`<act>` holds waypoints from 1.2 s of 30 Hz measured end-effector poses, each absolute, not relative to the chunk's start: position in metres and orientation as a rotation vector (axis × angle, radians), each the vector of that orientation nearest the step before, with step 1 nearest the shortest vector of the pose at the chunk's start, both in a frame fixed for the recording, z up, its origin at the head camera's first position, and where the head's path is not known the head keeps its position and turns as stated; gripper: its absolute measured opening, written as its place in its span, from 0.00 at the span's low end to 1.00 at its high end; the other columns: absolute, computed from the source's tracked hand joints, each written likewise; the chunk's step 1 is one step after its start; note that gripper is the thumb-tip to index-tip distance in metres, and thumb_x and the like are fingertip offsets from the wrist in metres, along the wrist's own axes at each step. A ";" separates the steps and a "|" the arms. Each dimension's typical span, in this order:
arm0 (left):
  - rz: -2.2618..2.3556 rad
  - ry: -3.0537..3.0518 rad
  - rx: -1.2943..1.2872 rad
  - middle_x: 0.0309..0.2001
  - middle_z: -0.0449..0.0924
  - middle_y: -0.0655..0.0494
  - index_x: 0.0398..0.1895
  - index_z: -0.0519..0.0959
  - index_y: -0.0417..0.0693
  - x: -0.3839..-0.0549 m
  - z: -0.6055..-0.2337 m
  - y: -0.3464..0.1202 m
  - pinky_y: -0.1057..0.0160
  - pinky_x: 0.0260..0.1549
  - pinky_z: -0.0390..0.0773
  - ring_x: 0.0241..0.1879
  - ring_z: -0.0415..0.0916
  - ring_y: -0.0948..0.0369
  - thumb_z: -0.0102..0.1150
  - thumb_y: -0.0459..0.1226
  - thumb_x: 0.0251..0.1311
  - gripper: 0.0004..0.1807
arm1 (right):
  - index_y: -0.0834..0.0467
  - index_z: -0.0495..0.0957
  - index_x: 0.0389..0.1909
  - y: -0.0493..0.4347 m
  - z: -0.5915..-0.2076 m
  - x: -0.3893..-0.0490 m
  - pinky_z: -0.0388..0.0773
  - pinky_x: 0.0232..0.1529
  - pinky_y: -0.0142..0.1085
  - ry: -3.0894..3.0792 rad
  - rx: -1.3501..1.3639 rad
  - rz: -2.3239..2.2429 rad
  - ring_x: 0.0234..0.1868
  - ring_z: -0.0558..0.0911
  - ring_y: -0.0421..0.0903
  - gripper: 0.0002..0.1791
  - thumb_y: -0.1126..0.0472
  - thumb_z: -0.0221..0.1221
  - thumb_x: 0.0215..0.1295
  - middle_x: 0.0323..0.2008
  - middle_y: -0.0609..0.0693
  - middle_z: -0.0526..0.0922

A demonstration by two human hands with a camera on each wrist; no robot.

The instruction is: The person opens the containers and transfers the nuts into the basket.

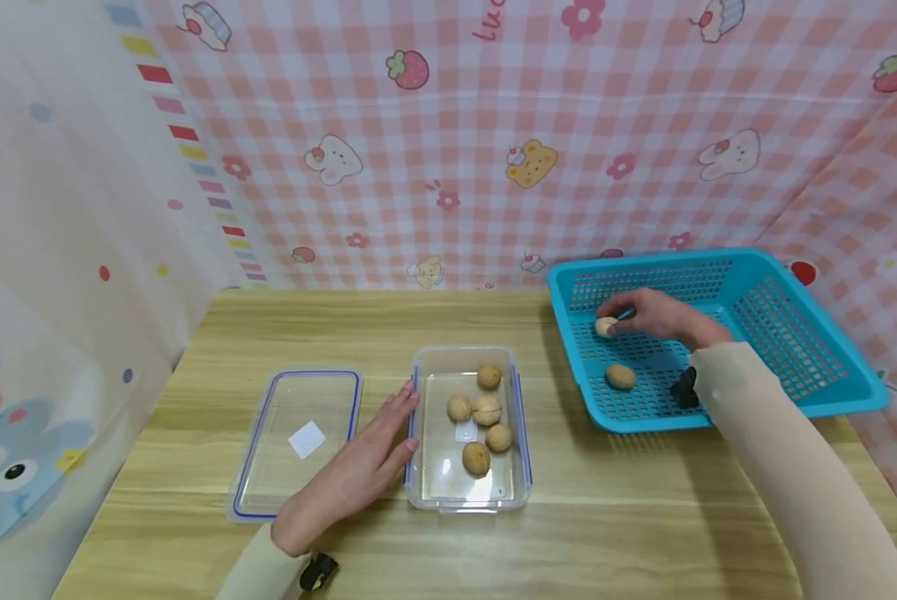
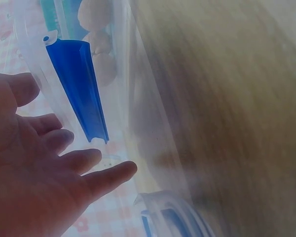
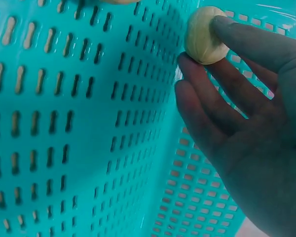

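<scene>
Head view: the right hand (image 1: 660,315) pinches a walnut (image 1: 605,326) over the blue perforated basket (image 1: 643,422), near its left side. From the right wrist, that nut sits right at the fingertips, the thumb tip pressing its near face and other fingertips against its underside, with the palm well apart from it. A second walnut (image 1: 620,377) lies loose on the basket floor. The left hand (image 1: 362,462), fingers extended, reaches the left wall of the clear plastic container (image 1: 437,467), beside a blue latch (image 2: 79,89); five walnuts (image 1: 476,458) lie inside.
</scene>
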State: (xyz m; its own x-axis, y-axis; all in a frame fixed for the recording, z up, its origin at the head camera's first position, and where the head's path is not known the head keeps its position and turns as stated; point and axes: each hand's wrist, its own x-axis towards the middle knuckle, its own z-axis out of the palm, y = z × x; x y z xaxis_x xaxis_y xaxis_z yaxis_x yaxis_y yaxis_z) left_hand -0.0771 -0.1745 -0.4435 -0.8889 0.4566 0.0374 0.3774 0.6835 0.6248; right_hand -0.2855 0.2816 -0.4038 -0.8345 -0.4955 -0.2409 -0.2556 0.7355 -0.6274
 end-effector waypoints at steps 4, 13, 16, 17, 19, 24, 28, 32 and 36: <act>0.975 2.769 0.686 0.84 0.41 0.50 0.83 0.52 0.43 -0.077 -0.443 -0.174 0.42 0.77 0.51 0.80 0.46 0.44 0.48 0.43 0.81 0.34 | 0.67 0.79 0.61 0.281 -0.409 -0.286 0.77 0.59 0.59 2.516 -0.581 -0.828 0.62 0.77 0.67 0.20 0.63 0.64 0.72 0.60 0.66 0.80; 0.976 2.779 0.691 0.83 0.43 0.48 0.82 0.53 0.42 -0.077 -0.442 -0.174 0.42 0.77 0.52 0.80 0.47 0.45 0.48 0.42 0.81 0.34 | 0.67 0.81 0.60 0.278 -0.408 -0.285 0.76 0.60 0.61 2.524 -0.588 -0.762 0.61 0.77 0.67 0.19 0.63 0.64 0.72 0.59 0.66 0.81; 0.976 2.777 0.687 0.83 0.42 0.49 0.83 0.53 0.42 -0.077 -0.442 -0.174 0.42 0.77 0.51 0.80 0.47 0.45 0.48 0.42 0.81 0.34 | 0.67 0.80 0.60 0.277 -0.408 -0.285 0.76 0.60 0.61 2.517 -0.605 -0.747 0.62 0.77 0.68 0.19 0.63 0.64 0.72 0.59 0.67 0.81; 0.975 2.773 0.681 0.83 0.42 0.50 0.83 0.53 0.43 -0.077 -0.442 -0.174 0.43 0.77 0.51 0.80 0.47 0.45 0.48 0.42 0.81 0.34 | 0.68 0.80 0.60 0.278 -0.408 -0.285 0.76 0.60 0.61 2.514 -0.605 -0.747 0.61 0.77 0.68 0.19 0.63 0.64 0.72 0.59 0.67 0.81; 0.972 2.766 0.672 0.84 0.41 0.51 0.83 0.52 0.43 -0.077 -0.441 -0.174 0.43 0.77 0.51 0.80 0.46 0.45 0.48 0.43 0.81 0.34 | 0.68 0.79 0.61 0.278 -0.407 -0.285 0.76 0.60 0.61 2.508 -0.598 -0.740 0.62 0.77 0.68 0.21 0.63 0.64 0.72 0.60 0.68 0.80; 0.972 2.762 0.658 0.83 0.42 0.50 0.83 0.52 0.44 -0.077 -0.441 -0.173 0.43 0.77 0.51 0.80 0.46 0.45 0.48 0.43 0.81 0.34 | 0.69 0.75 0.66 0.280 -0.397 -0.281 0.75 0.61 0.63 2.500 -0.586 -0.705 0.64 0.76 0.70 0.26 0.62 0.64 0.72 0.66 0.71 0.75; 0.975 2.768 0.657 0.83 0.43 0.49 0.83 0.53 0.43 -0.077 -0.442 -0.173 0.43 0.77 0.51 0.80 0.47 0.45 0.48 0.42 0.81 0.34 | 0.69 0.72 0.69 0.281 -0.380 -0.278 0.74 0.62 0.64 2.494 -0.591 -0.693 0.66 0.74 0.71 0.28 0.60 0.63 0.73 0.68 0.71 0.73; 0.980 2.769 0.662 0.83 0.43 0.49 0.83 0.53 0.42 -0.077 -0.442 -0.173 0.42 0.77 0.52 0.80 0.47 0.44 0.48 0.42 0.81 0.34 | 0.68 0.72 0.69 0.281 -0.360 -0.273 0.75 0.63 0.63 2.510 -0.609 -0.714 0.66 0.73 0.71 0.27 0.60 0.62 0.74 0.68 0.69 0.73; 0.981 2.766 0.662 0.83 0.42 0.50 0.83 0.53 0.43 -0.078 -0.442 -0.173 0.42 0.77 0.51 0.80 0.46 0.43 0.48 0.43 0.81 0.34 | 0.65 0.74 0.69 0.280 -0.340 -0.265 0.76 0.61 0.60 2.582 -0.609 -0.744 0.64 0.77 0.66 0.27 0.58 0.63 0.74 0.66 0.66 0.76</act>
State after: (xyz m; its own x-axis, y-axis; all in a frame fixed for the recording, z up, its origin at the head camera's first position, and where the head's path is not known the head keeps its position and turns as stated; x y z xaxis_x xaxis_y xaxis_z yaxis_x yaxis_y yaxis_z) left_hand -0.0778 -0.1732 -0.4416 -0.8948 0.4460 0.0212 0.3597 0.6920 0.6259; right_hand -0.2647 0.2797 -0.3404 -0.8323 -0.5005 -0.2381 -0.2972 0.7656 -0.5706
